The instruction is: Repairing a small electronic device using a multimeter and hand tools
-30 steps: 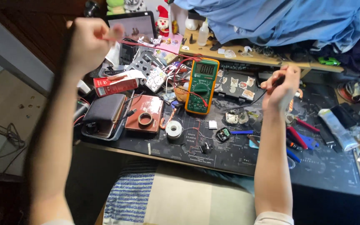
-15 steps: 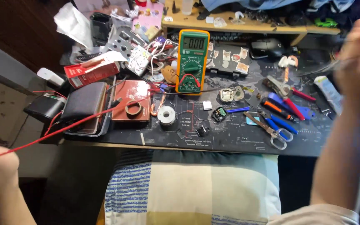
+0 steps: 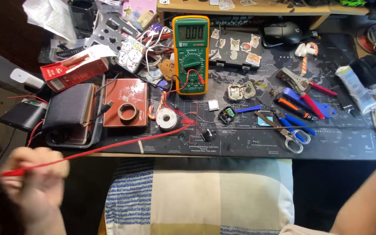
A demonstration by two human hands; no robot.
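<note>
My left hand [image 3: 35, 180] is blurred at the lower left, off the desk's front edge, with its fingers closed on a thin red test lead [image 3: 109, 148]. The lead runs up and right across the black desk mat [image 3: 340, 143] toward the yellow-green multimeter [image 3: 191, 54], which lies face up at the middle back. Of my right arm only the forearm [image 3: 366, 196] shows at the lower right; the hand is outside the picture. A solder spool [image 3: 168, 118] and a small round circuit board [image 3: 228, 114] lie near the lead's far end.
Scissors [image 3: 290, 135], pliers [image 3: 301, 85] and screwdrivers lie right of centre. A red tin [image 3: 125, 93] with a tape roll [image 3: 128, 112] on it and a black wallet [image 3: 68, 109] sit at the left. A black mouse [image 3: 283, 32] is at the back. A striped cushion [image 3: 201, 196] lies below the desk edge.
My left hand came down from high above the desk to the lower left, pulling the red lead with it. My right hand swung off to the right and out of the picture.
</note>
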